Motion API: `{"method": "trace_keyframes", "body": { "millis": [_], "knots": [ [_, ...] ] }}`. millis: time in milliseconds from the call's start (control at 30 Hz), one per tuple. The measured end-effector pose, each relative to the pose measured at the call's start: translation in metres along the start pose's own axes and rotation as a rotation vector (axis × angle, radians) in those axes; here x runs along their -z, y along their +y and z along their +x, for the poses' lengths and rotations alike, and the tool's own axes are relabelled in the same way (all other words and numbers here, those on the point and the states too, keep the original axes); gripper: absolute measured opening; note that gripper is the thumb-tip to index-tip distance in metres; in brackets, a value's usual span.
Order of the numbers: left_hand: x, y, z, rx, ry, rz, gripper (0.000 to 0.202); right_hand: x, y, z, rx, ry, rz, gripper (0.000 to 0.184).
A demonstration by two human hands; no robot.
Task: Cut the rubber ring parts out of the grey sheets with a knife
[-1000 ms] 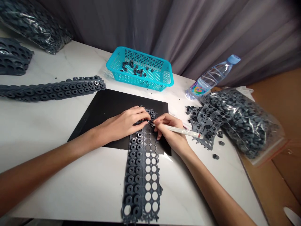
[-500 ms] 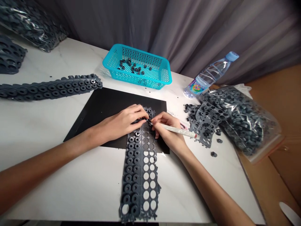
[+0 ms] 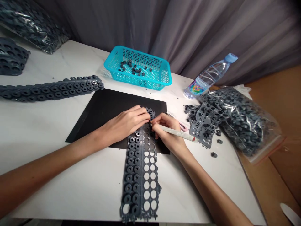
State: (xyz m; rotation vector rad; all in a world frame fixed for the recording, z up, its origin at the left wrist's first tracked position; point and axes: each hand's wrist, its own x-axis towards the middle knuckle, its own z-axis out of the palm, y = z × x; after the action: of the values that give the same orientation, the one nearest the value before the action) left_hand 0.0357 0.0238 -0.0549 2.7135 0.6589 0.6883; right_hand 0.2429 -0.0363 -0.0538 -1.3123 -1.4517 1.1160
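A long dark grey rubber strip (image 3: pixel 140 175) full of rings and punched-out holes lies across a black mat (image 3: pixel 105 110) toward me. My left hand (image 3: pixel 127 122) presses its far end down, fingers curled over the rings. My right hand (image 3: pixel 166 133) is closed on a thin white stick tool (image 3: pixel 181 135), its tip at the strip's far end beside my left fingertips. The right column of the strip shows empty holes; the left columns still hold rings.
A turquoise basket (image 3: pixel 164 70) with several loose rings stands behind the mat. Another grey strip (image 3: pixel 47 91) lies at the left. At the right are a water bottle (image 3: pixel 209 75), a pile of used strips (image 3: pixel 202 124) and a plastic bag of strips (image 3: pixel 244 122).
Both hands stay at the strip's far end; only small shifts of the fingers and tool tip. The view has moved slightly.
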Motion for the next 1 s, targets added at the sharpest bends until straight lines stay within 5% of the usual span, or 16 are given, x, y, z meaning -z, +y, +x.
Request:
{"method": "trace_keyframes", "body": {
  "millis": [267, 533, 1000],
  "knots": [
    [-0.011, 0.013, 0.004, 0.419, 0.264, -0.348, 0.012, -0.002, -0.002, -0.006, 0.024, 0.012, -0.209, 0.011],
    [-0.005, 0.000, 0.001, 0.322, 0.124, -0.386, 0.007, 0.001, 0.003, -0.002, -0.026, 0.013, 0.072, 0.003],
    [-0.001, 0.002, -0.006, 0.256, 0.032, -0.323, 0.022, 0.001, 0.003, -0.002, -0.018, 0.024, 0.071, 0.003]
  ]
}}
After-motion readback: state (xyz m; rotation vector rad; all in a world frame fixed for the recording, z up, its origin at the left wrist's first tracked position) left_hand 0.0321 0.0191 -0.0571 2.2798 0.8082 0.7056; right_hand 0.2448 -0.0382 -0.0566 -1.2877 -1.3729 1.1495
